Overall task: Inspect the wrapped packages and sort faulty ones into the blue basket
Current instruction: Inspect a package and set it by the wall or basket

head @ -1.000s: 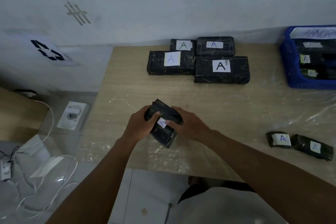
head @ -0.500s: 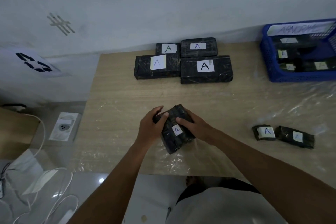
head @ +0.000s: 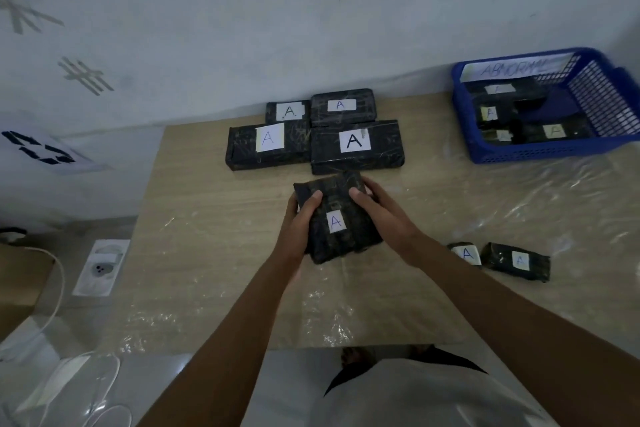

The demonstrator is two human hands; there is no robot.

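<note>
- Head view: I see the left hand (head: 300, 222) and the right hand (head: 382, 215) each keeping a closed grip on one black plastic-wrapped package with a white "A" label (head: 341, 218), thumbs on top, held over the middle of the pale wood-grain bench (head: 207, 253).
- Four larger black wrapped packages (head: 356, 146) lie grouped at the far edge, the nearest just beyond the held one.
- The blue plastic basket labelled "ABNORMAL" (head: 540, 149) sits far right with wrapped packages inside.
- Two small black wrapped packages (head: 516, 262) rest on the right, near my right forearm.
</note>
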